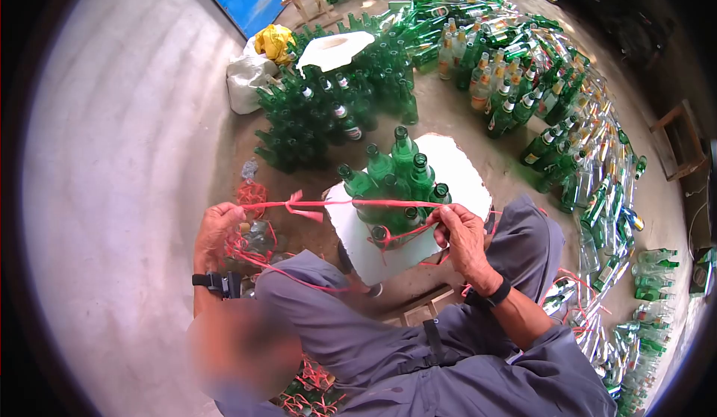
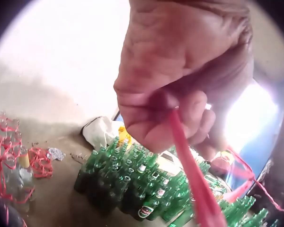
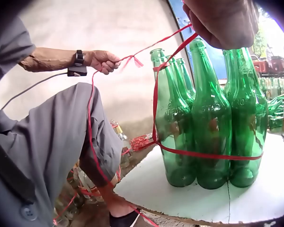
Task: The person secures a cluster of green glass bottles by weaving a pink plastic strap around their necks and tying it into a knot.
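A bundle of green glass bottles (image 1: 403,148) stands upright on a white board (image 1: 455,163) with ragged edges. A red plastic strap (image 3: 208,155) runs round their lower bodies and rises past a bottle neck. My left hand (image 1: 218,226), out to the left of the bottles, grips the strap with curled fingers; in the left wrist view the strap comes out of the fist (image 2: 165,94). Close beside the bottle tops, my right hand (image 1: 461,238) pinches the strap. Between both hands it stretches straight, with a small knot and loose tails in it.
More green bottles (image 1: 314,111) stand on the floor ahead, with a white sack (image 1: 248,81) beside them. A large pile of bottles (image 1: 597,156) curves along the right. Tangled red strap (image 1: 252,197) lies by clear bottles at the left. A wooden stool (image 1: 678,139) is at far right.
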Available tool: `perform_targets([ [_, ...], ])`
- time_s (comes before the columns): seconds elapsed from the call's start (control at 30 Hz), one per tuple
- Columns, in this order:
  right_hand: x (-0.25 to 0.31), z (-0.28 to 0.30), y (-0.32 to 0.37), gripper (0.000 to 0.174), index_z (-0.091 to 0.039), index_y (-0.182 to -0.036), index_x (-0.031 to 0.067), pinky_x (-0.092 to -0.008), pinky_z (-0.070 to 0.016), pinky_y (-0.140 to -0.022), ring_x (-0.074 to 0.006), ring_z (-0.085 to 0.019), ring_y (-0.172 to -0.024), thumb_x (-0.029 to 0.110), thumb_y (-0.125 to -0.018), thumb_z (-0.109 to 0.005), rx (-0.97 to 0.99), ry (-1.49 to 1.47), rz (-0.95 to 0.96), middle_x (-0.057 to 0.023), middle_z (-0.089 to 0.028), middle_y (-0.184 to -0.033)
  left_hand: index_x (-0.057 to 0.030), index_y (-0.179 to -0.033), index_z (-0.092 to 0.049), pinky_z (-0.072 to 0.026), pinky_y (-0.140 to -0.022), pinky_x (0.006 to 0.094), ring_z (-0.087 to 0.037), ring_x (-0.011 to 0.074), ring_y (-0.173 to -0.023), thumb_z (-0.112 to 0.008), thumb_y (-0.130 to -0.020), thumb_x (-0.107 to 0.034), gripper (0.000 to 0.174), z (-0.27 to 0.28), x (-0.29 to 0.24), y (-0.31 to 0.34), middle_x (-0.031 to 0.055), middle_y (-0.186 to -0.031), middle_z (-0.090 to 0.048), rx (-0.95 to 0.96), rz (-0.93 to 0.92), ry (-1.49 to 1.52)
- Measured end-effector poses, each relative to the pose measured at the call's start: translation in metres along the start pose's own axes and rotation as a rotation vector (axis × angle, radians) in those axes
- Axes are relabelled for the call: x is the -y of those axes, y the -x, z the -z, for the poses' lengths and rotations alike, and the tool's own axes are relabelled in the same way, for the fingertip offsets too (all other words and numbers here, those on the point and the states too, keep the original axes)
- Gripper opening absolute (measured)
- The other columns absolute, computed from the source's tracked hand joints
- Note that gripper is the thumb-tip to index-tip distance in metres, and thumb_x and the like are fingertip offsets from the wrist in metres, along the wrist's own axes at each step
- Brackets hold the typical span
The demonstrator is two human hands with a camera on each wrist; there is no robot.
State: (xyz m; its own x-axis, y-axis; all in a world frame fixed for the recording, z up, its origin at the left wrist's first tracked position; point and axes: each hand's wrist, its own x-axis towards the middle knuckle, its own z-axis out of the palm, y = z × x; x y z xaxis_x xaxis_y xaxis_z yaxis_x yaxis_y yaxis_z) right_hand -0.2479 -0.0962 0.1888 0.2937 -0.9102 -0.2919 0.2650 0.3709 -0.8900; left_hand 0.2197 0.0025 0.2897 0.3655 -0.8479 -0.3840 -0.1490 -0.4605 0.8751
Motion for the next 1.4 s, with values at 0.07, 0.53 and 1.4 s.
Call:
perform_targets([
  [0.07, -0.003, 0.0, -0.003, 0.028, -0.067, -0.097, 0.0011, -0.0204, -0.0359, -0.046, -0.0063, -0.051, -0.052, 0.025, -0.106, -0.055, -0.044, -0.009, 0.02, -0.0058, -0.07, -0.085, -0.0051, -0.096, -0.069, -0.031, -0.042, 0.0213, -0.039, 0.0023, -0.048, -0.068, -0.099, -0.027, 0.023, -0.023, -0.018, 0.0, -0.0069, -0.06, -0.049, -0.033, -0.043, 0.09],
  [0.53, -0.001, 0.012, -0.023, 0.033, -0.067, -0.105, -0.0022, -0.0201, -0.04, -0.047, -0.0085, -0.053, -0.052, 0.026, -0.109, -0.052, -0.179, -0.195, -0.009, -0.0079, -0.069, -0.082, -0.0047, -0.115, -0.073, -0.0282, -0.044, 0.019, -0.04, 0.0035, -0.051, -0.062, -0.104, -0.034, 0.033, -0.203, -0.095, -0.125, -0.0004, -0.068, -0.058, 0.189, -0.303, 0.284],
  [1.4, -0.027, 0.013, -0.03, 0.033, -0.064, -0.09, 0.0013, -0.0224, -0.0391, -0.045, -0.009, -0.054, -0.053, 0.029, -0.105, -0.056, -0.224, -0.095, -0.179, -0.0093, -0.07, -0.081, -0.0005, -0.087, -0.073, -0.056, -0.059, 0.038, -0.067, 0.0261, -0.052, -0.052, -0.093, -0.015, 0.027, -0.182, 0.058, -0.07, 0.0142, -0.068, -0.069, 0.204, -0.524, -0.836],
])
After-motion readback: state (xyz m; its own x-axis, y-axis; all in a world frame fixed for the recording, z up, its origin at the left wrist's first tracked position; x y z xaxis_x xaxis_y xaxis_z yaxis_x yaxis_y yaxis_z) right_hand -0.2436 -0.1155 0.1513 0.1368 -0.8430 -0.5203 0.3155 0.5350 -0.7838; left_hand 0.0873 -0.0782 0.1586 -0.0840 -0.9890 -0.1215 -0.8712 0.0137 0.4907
